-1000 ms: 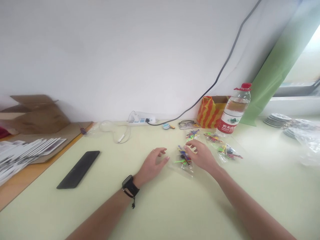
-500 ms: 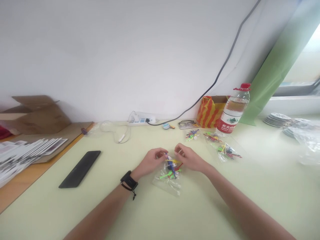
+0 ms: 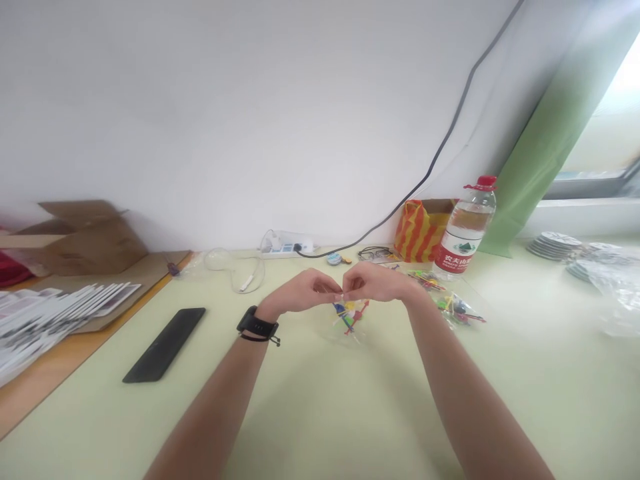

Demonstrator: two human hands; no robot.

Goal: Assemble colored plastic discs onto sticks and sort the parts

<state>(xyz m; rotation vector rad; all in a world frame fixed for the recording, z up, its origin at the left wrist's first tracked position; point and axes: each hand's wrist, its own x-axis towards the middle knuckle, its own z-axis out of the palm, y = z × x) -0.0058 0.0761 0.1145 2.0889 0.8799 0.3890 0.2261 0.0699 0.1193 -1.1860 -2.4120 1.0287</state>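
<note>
A clear plastic bag (image 3: 350,319) with small blue, yellow, red and green plastic pieces hangs from my fingers near the middle of the table. My left hand (image 3: 309,291), with a black watch on its wrist, pinches the bag's top edge. Close beside it, my right hand (image 3: 373,283) pinches the same edge, fingertips nearly touching the left ones. The exact kind of the coloured pieces is too small to tell. Another bag of coloured pieces (image 3: 457,310) lies to the right, with more pieces (image 3: 427,280) just behind it.
A water bottle (image 3: 463,230) stands by a red-and-yellow striped bag (image 3: 417,233). A black flat case (image 3: 165,345) lies at left, near stacked cards (image 3: 70,317) and a cardboard box (image 3: 95,237). A power strip (image 3: 285,245) sits along the wall. Round discs (image 3: 553,247) are stacked at right.
Both hands have risen and closed together on the bag's top edge. The bag has come up from lying on the table to hanging between them.
</note>
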